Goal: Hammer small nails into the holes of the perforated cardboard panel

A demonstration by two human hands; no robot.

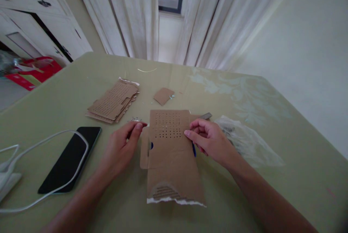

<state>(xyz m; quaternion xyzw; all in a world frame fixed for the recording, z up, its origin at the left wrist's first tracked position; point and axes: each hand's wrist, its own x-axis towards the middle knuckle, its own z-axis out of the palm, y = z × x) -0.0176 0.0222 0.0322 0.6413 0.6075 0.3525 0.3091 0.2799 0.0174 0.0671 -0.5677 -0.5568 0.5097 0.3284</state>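
A piece of brown cardboard point(174, 160) with rows of small punched holes lies in front of me, its near edge torn and white. My right hand point(208, 135) grips its right edge, thumb on top and fingers curled beneath. Something blue point(194, 150) shows beside that edge. Left of the cardboard, my left hand point(123, 146) is closed, thumb and forefinger pinched together. Whatever sits between those fingertips is too small to make out. Just beyond them lie several small thin metal pieces point(134, 119).
A stack of punched cardboard point(112, 100) lies at back left, with a small cardboard scrap point(163, 96) beyond the middle. A phone point(72, 160) and white cable point(84, 140) are at left. A grey flat tool point(206, 116) and clear plastic bag point(250, 144) lie right.
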